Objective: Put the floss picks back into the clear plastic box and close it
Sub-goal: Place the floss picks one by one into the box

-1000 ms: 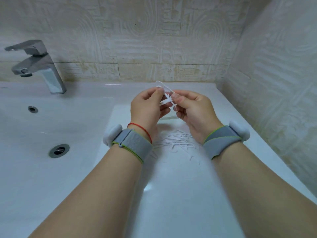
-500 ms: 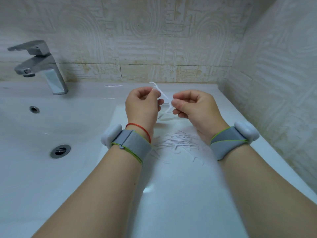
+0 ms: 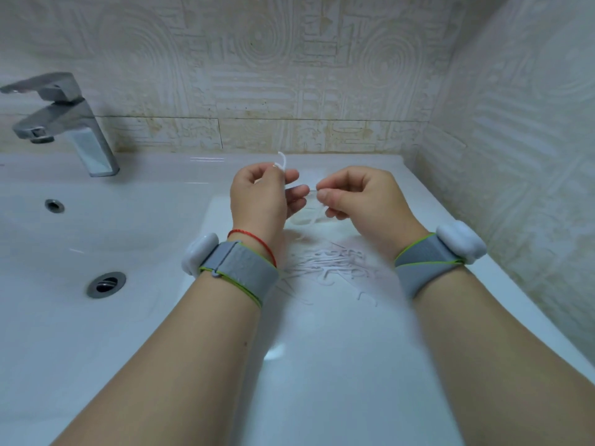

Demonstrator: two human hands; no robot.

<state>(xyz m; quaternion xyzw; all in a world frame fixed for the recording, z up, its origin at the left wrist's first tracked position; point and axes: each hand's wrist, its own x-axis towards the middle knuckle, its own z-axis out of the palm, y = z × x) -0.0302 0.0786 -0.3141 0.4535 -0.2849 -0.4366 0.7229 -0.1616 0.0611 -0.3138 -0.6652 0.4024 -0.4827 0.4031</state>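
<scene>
Your hands cover much of what matters: the clear box (image 3: 306, 217) shows only as a faint glassy outline on the counter (image 3: 322, 365) between and just beyond them, and you cannot tell whether its lid is up or where its edges run. Your left hand (image 3: 260, 201) pinches one pick (image 3: 282, 160) between thumb and forefinger; only its curved head sticks out above the fingers, pointing up and away from you, with the handle hidden in the grip. Your right hand (image 3: 363, 201) is curled narrow, thumb against forefinger, on something thin and white that is too blurred to name. The loose picks (image 3: 331, 262) lie in a scattered heap on the counter just nearer you than the hands, between your wrists, mostly with their long axes running left to right; single picks blur together. The basin (image 3: 80, 239) and tap (image 3: 64, 120) sit well to the left.
</scene>
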